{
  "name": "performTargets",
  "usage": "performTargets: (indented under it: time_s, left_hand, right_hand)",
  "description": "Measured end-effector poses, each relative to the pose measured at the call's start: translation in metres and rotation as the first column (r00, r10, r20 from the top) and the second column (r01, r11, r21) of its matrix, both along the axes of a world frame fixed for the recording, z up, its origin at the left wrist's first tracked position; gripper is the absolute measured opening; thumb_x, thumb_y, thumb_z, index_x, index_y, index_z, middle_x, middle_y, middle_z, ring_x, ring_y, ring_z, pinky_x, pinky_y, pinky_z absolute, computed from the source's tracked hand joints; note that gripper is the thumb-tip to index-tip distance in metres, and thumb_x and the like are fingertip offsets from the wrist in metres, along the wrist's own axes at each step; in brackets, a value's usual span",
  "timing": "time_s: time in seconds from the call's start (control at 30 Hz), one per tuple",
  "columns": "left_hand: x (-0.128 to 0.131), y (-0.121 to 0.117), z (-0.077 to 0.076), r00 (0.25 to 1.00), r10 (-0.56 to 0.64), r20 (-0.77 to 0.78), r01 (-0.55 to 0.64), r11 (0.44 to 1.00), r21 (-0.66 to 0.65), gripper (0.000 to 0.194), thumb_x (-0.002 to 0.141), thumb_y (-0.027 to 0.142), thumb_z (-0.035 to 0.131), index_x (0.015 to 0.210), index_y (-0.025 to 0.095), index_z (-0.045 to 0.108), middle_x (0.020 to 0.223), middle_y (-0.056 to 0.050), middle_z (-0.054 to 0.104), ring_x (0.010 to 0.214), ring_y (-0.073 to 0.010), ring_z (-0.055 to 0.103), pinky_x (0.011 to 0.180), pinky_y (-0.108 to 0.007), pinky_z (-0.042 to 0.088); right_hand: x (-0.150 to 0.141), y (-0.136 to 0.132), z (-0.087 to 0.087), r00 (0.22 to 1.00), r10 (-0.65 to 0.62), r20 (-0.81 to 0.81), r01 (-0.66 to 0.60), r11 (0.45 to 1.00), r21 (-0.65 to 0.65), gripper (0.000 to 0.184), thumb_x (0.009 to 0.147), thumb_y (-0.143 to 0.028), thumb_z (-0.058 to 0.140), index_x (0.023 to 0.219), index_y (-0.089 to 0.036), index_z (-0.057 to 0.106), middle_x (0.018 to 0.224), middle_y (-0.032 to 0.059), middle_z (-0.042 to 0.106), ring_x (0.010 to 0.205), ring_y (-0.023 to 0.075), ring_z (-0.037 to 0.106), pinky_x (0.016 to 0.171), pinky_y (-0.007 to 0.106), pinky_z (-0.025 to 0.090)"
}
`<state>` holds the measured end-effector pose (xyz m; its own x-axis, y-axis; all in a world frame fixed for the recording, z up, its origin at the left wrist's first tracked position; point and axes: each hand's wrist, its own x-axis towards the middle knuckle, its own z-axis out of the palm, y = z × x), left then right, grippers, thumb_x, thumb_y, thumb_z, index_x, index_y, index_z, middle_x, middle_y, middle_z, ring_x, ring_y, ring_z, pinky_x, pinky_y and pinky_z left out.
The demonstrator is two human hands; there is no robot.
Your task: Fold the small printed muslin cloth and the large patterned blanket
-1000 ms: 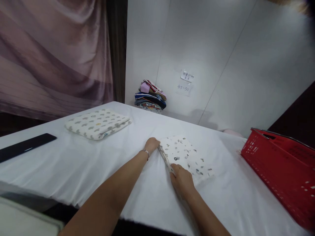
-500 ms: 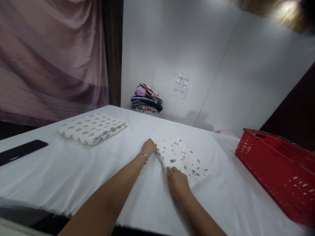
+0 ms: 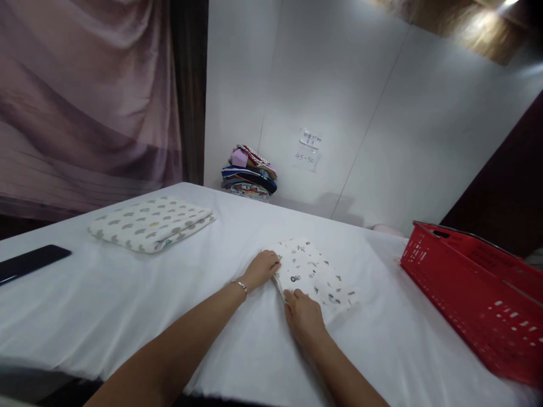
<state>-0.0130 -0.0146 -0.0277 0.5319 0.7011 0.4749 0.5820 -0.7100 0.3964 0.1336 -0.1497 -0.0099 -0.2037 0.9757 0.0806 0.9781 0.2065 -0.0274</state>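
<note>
A small folded white cloth printed with grey motifs lies in front of me on the white-covered table. At its left edge, near the far corner, is my left hand, fingers curled over the layers; a bracelet circles that wrist. Closer to me, my right hand grips the same edge by the near corner. The fingertips of both hands are partly hidden. To the left, another folded white cloth with grey cloud-like shapes rests flat, touched by neither hand.
A red plastic basket stands at the right. A black phone-like slab lies at the left edge. Stacked folded fabrics sit beyond the far edge, against the wall with paper notes. A pinkish curtain hangs at left.
My left hand has shifted from the far corner slightly nearer along the cloth's left edge, and its fingers now reach over the top. My right hand stays at the near corner.
</note>
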Motion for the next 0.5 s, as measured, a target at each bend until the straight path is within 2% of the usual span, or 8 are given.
performTargets:
  time_s: [0.17,0.27,0.37,0.43,0.5]
  left_hand:
    - [-0.01,-0.001,-0.005,0.992,0.045,0.122,-0.035,0.996,-0.083,0.017,0.083,0.029,0.051,0.069,0.019,0.056,0.078,-0.002,0.057,0.082,-0.0172,0.05,0.079,-0.031,0.039]
    - [-0.009,-0.002,-0.004,0.982,0.066,0.178,-0.042,0.99,-0.133,0.016,0.081,0.028,0.051,0.067,0.019,0.053,0.077,-0.001,0.056,0.081,-0.0166,0.049,0.078,-0.03,0.039]
    - [-0.008,-0.003,-0.004,0.979,0.088,0.185,-0.055,0.983,-0.172,0.017,0.08,0.027,0.052,0.065,0.019,0.051,0.075,-0.001,0.055,0.081,-0.0165,0.049,0.078,-0.03,0.039]
    - [-0.007,-0.003,-0.003,0.979,0.101,0.175,-0.069,0.981,-0.183,0.017,0.08,0.026,0.051,0.064,0.02,0.05,0.074,-0.001,0.055,0.081,-0.0166,0.049,0.078,-0.031,0.038]
    - [-0.007,-0.004,-0.002,0.981,0.109,0.16,-0.082,0.983,-0.166,0.018,0.08,0.024,0.051,0.063,0.019,0.05,0.073,-0.001,0.054,0.08,-0.0168,0.048,0.078,-0.031,0.038]
  right_hand:
    - [0.006,-0.001,0.002,0.996,0.028,-0.084,-0.029,1.0,-0.009,0.028,0.085,-0.021,0.042,0.11,-0.023,0.055,0.096,0.0044,0.06,0.08,0.0184,0.058,0.063,0.026,0.036]
    - [0.015,0.004,0.011,0.978,0.052,-0.204,-0.065,0.996,-0.056,0.018,0.085,-0.025,0.044,0.09,-0.022,0.061,0.086,0.0019,0.06,0.075,0.0153,0.056,0.064,0.024,0.036]
    - [0.025,0.018,0.021,0.95,0.077,-0.303,-0.091,0.995,-0.031,0.028,0.089,-0.024,0.038,0.074,-0.02,0.062,0.08,0.0015,0.06,0.075,0.0134,0.055,0.068,0.022,0.037]
    - [0.029,0.034,0.024,0.938,0.091,-0.334,-0.089,0.996,0.024,0.03,0.09,-0.021,0.036,0.079,-0.02,0.063,0.084,0.0028,0.061,0.079,0.0133,0.055,0.073,0.022,0.038]
    - [0.03,0.056,0.025,0.927,0.127,-0.352,-0.107,0.991,0.076,0.029,0.089,-0.015,0.035,0.091,-0.018,0.064,0.095,0.0046,0.062,0.088,0.0133,0.055,0.08,0.022,0.038]
